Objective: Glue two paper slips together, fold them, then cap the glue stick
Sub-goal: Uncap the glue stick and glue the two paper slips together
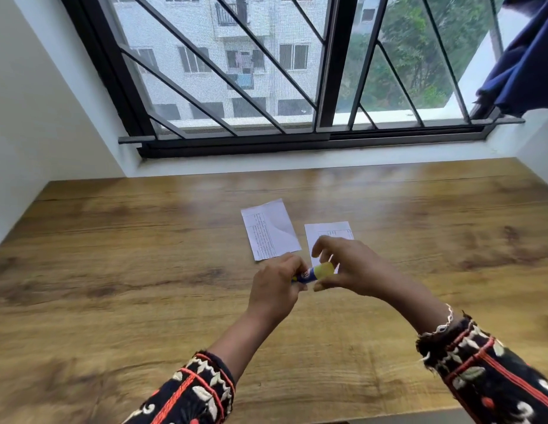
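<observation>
Patterned sleeves: left sleeve (193,393) and right sleeve (486,371) come in over the near edge of the bench (113,240), forearms bare, both raised above the wood. Near half of the bench is bare wood on either side of the arms, with wide open room toward the left edge and the right edge. The hands meet about mid-bench, a bit right of centre. Left hand (274,289) is curled round the blue body of the glue stick (309,275), gripping it, with the stick lying roughly level and pointing right. Right hand (346,267) is at the stick's other end, thumb under and fingers arched over and behind the yellow cap (324,269), pinching it; the cap sits on the end of the blue body, and the exact contact is blurred. The glue stick is held up off the bench, between the two hands. Just beyond the left hand, the left paper slip (271,229) lies flat with its printed side up, turned slightly, its near corner just beside the fingers in this view. The right paper slip (330,232) lies flat beside it with a gap between them, its near part hidden behind the right hand. Past the slips is bare wood up to the far edge, which butts against a white wall below a barred window (266,71). White walls close off the far left corner and the far right corner. A blue cloth (523,65) hangs at the top right.
</observation>
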`<state>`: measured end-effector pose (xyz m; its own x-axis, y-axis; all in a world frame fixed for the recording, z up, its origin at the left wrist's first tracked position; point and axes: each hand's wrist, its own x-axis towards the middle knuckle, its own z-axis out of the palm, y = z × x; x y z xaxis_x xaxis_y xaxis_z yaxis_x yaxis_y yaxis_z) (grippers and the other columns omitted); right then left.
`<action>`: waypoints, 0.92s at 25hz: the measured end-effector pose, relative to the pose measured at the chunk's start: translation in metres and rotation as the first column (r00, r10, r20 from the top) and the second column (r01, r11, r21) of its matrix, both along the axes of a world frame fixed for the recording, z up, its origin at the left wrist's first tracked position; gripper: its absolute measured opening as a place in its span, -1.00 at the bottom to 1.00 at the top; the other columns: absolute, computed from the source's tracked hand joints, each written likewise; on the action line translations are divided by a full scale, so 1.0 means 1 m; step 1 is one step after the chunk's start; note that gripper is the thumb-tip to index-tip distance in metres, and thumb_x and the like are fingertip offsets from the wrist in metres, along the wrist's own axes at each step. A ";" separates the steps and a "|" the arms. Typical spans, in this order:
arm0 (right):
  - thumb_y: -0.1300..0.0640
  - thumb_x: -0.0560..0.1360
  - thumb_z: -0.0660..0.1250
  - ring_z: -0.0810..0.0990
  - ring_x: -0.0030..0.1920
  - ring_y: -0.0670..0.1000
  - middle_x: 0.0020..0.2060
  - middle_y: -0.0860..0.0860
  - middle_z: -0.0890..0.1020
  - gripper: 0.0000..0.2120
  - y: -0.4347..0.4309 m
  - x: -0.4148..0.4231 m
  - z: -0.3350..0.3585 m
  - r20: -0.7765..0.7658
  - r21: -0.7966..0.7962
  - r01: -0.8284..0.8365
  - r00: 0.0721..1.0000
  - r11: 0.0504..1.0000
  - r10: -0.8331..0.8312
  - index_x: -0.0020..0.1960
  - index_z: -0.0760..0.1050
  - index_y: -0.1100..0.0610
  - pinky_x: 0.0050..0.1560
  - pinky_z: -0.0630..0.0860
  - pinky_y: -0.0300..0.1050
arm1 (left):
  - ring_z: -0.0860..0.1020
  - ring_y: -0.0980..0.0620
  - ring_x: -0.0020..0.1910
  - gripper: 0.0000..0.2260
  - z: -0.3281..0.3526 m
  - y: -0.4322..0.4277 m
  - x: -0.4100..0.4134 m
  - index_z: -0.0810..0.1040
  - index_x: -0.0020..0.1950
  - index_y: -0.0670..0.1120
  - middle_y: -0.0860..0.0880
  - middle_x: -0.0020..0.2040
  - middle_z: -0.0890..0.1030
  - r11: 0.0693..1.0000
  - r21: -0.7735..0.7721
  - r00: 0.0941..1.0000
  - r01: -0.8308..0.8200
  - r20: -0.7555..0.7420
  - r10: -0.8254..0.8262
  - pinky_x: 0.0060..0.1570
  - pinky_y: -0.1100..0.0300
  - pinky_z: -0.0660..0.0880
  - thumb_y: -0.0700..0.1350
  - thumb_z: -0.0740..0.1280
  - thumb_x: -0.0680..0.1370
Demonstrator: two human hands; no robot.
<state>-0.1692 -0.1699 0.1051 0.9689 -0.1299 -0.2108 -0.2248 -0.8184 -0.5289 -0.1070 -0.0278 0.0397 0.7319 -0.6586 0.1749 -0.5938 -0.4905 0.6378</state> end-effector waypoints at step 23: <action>0.43 0.34 0.39 0.58 -0.10 -0.25 -0.17 -0.12 0.60 -0.59 -0.058 -0.066 -0.071 0.193 0.386 0.285 0.905 0.877 -0.379 -0.13 0.52 -0.11 -0.05 0.47 -0.45 | 0.57 0.05 -0.18 -0.81 -0.001 -0.010 -0.003 0.57 -0.05 -0.04 -0.01 -0.21 0.63 0.959 -0.241 0.950 -0.151 -0.304 0.073 -0.07 0.07 0.56 -0.30 0.41 0.43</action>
<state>-0.2351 -0.2277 0.0337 0.9064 -0.4190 -0.0530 -0.2695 -0.4772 -0.8365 -0.1100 -0.0374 0.0383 0.8424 -0.5300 0.0974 -0.3155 -0.3385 0.8865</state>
